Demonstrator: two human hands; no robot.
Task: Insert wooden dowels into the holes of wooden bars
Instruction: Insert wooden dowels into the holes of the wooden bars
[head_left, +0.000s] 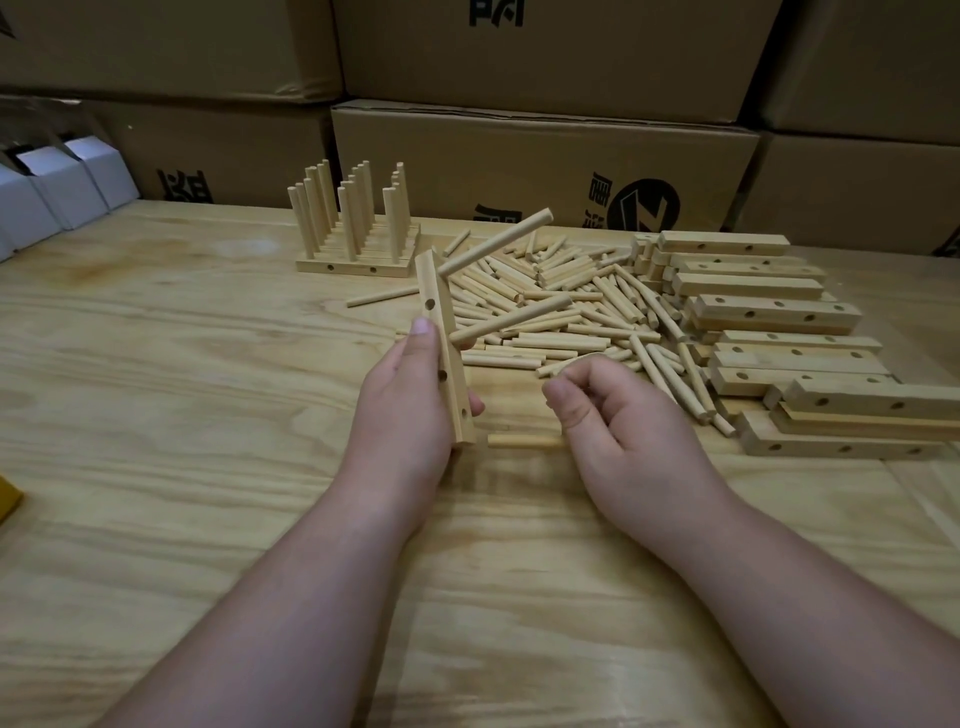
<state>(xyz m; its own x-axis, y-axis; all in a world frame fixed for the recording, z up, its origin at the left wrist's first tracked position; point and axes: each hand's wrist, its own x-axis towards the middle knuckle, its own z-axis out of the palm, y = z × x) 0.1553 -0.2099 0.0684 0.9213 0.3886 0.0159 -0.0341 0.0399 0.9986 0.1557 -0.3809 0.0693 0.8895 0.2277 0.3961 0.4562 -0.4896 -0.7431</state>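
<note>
Stacked cardboard boxes (545, 166) wall in the far edge of a pale wooden desk (182, 415) where a person is fitting dowels into drilled bars.

At mid-desk the left hand (410, 410) grips a bar (445, 353) held nearly upright, thumb pressed on its near face. Two dowels already stick out of this bar towards the right: an upper dowel (496, 241) and a lower dowel (511, 318). Lower holes on the bar's visible face are unfilled, so this bar looks part done.

The right hand (618, 410), just beside the bar, has its fingers curled in with the thumb against the forefinger. Whether it pinches anything cannot be told. A single short dowel (524, 440) lies on the desk between the two hands.

Near the far edge stands a finished set (353, 228), several bars side by side with dowels upright in rows. That is the work done so far, by the look of it.

Much remains. A broad pile of loose dowels (571, 312) spreads across the desk behind the hands, and a stack of empty bars (769, 332) runs along the right edge, holes open. Judging by these, the job is at an early stage, with many bars waiting.

White cartons (62, 182) sit at the far left corner, and a yellow object (8, 499) shows at the left edge.
</note>
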